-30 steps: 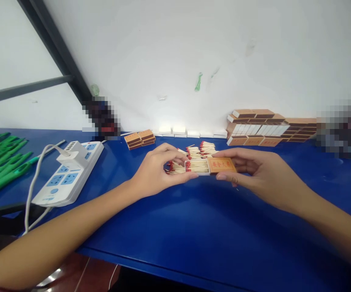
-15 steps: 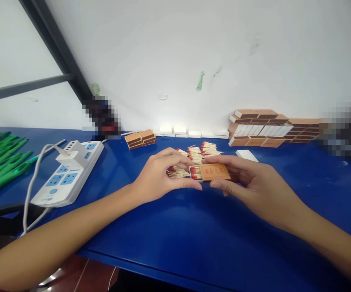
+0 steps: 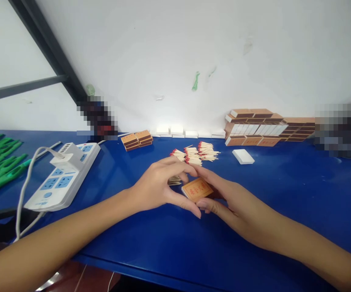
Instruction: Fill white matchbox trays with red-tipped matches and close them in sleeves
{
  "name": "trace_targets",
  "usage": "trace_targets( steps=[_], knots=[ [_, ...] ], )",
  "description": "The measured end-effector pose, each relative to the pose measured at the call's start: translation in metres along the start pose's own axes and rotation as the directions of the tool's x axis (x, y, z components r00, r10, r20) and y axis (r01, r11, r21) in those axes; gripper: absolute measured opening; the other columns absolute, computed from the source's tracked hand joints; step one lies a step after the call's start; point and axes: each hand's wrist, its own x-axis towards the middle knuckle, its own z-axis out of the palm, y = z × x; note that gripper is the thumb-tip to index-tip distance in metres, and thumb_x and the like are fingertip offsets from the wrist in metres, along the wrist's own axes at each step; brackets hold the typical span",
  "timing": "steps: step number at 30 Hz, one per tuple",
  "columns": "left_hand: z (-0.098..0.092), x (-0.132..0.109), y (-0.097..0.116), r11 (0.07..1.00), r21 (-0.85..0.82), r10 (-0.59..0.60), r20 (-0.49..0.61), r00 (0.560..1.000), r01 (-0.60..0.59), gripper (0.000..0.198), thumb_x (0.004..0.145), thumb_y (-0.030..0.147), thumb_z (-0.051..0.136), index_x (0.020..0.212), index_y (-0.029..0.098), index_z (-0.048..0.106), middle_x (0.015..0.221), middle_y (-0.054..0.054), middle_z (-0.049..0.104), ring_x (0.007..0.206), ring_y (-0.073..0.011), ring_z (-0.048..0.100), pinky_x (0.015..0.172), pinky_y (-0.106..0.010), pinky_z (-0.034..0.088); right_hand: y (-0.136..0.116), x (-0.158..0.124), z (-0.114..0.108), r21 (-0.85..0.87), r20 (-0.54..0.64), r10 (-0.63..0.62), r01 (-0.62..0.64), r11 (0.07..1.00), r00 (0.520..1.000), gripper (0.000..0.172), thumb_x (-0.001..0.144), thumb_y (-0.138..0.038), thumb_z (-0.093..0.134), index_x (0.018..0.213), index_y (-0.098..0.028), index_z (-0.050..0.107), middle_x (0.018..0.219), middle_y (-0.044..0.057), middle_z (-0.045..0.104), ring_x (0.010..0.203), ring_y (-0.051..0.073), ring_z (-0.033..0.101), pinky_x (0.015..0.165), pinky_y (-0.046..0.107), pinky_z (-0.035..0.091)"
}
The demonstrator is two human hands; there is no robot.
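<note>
A closed matchbox, orange-brown with red print on top, is gripped in my right hand, fingers along its far side and thumb on its near side. My left hand curves around the box's left end, thumb and fingers apart and not visibly gripping it. Whether its palm touches the box I cannot tell. Just beyond my hands lie piles of loose red-tipped matches. Other matches are partly hidden behind my left fingers. A white matchbox tray rests on the blue table beyond my right hand.
Matchboxes are stacked against the wall at the back right, and a bundle of them sits back left. Several white trays line the wall. On the left are a power strip with a cable and green tools.
The matchbox was partly open with match heads showing; it is now closed. My right hand has moved left and nearer to me with it, tilting it, while my left hand stays around its end.
</note>
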Motion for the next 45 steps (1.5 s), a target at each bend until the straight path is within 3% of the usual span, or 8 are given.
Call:
trace_targets(
  steps=[4,8,11,15,19,27,38,45],
  knots=[
    [-0.003,0.0,-0.006,0.995,0.097,0.036,0.033,0.999,-0.039,0.058,0.075,0.059,0.086,0.117,0.021,0.071,0.098,-0.005,0.073,0.089,-0.0191,0.068,0.079,-0.032,0.057,0.009,0.0,-0.005,-0.194,-0.079,-0.048,0.032,0.981,0.996,0.07,0.105,-0.048,0.05,0.168,-0.032,0.023,0.149,0.012,0.062,0.118,0.029,0.071,0.09,0.044,0.061],
    [-0.03,0.009,-0.03,0.943,0.333,-0.005,0.014,1.0,0.0,0.048,0.085,0.05,0.083,0.121,0.021,0.069,0.111,-0.008,0.073,0.1,-0.022,0.069,0.09,-0.038,0.057,0.019,0.004,-0.023,-0.329,-0.206,-0.043,-0.027,0.944,0.978,0.071,0.105,-0.055,0.048,0.166,-0.026,0.028,0.1,0.009,0.078,0.07,0.023,0.069,0.064,0.038,0.058],
    [-0.065,0.017,-0.055,0.847,0.519,-0.05,-0.143,0.988,0.117,0.036,0.087,0.047,0.081,0.111,0.02,0.072,0.107,-0.008,0.072,0.099,-0.0233,0.068,0.091,-0.039,0.055,0.025,0.007,-0.036,-0.393,-0.285,-0.063,-0.056,0.918,0.957,0.066,0.104,-0.058,0.047,0.158,-0.021,0.041,0.076,0.004,0.07,0.063,0.022,0.063,0.061,0.037,0.053],
    [-0.106,0.016,-0.082,0.715,0.622,-0.142,-0.318,0.937,0.32,0.033,0.088,0.047,0.077,0.109,0.02,0.073,0.108,-0.009,0.073,0.101,-0.0263,0.066,0.095,-0.042,0.052,0.031,0.009,-0.043,-0.441,-0.285,-0.068,-0.068,0.895,0.956,0.062,0.104,-0.059,0.046,0.153,-0.02,0.047,0.082,0.005,0.068,0.068,0.023,0.063,0.066,0.039,0.052],
    [-0.124,0.007,-0.098,0.601,0.723,-0.214,-0.263,0.941,0.339,0.031,0.089,0.048,0.072,0.105,0.021,0.075,0.102,-0.009,0.073,0.102,-0.0292,0.063,0.096,-0.044,0.05,0.035,0.009,-0.047,-0.454,-0.283,-0.08,-0.06,0.889,0.956,0.06,0.105,-0.059,0.044,0.15,-0.02,0.049,0.102,0.011,0.07,0.08,0.025,0.067,0.075,0.043,0.055],
    [-0.115,0.006,-0.105,0.662,0.673,-0.221,-0.246,0.944,0.33,0.048,0.096,0.061,0.058,0.111,0.019,0.074,0.114,-0.012,0.077,0.107,-0.0316,0.066,0.099,-0.046,0.05,0.032,0.008,-0.053,-0.482,-0.252,-0.12,-0.017,0.876,0.96,0.051,0.108,-0.051,0.043,0.144,-0.018,0.053,0.125,0.015,0.066,0.102,0.027,0.069,0.087,0.043,0.056],
    [-0.107,0.007,-0.102,0.659,0.666,-0.236,-0.259,0.936,0.351,0.046,0.098,0.057,0.057,0.117,0.018,0.07,0.123,-0.015,0.074,0.116,-0.033,0.065,0.103,-0.05,0.049,0.033,0.007,-0.058,-0.541,-0.228,-0.15,0.003,0.841,0.962,0.039,0.108,-0.048,0.044,0.129,-0.021,0.062,0.131,0.014,0.065,0.091,0.023,0.07,0.075,0.039,0.056],
    [-0.085,0.013,-0.076,0.67,0.727,0.017,-0.22,0.975,0.152,0.04,0.097,0.045,0.066,0.128,0.021,0.065,0.13,-0.013,0.07,0.126,-0.0338,0.06,0.112,-0.053,0.044,0.05,0.003,-0.101,-0.763,-0.348,-0.196,-0.156,0.627,0.917,0.036,0.104,-0.043,0.045,0.11,-0.02,0.072,0.112,0.014,0.073,0.092,0.03,0.069,0.07,0.041,0.05]
  ],
)
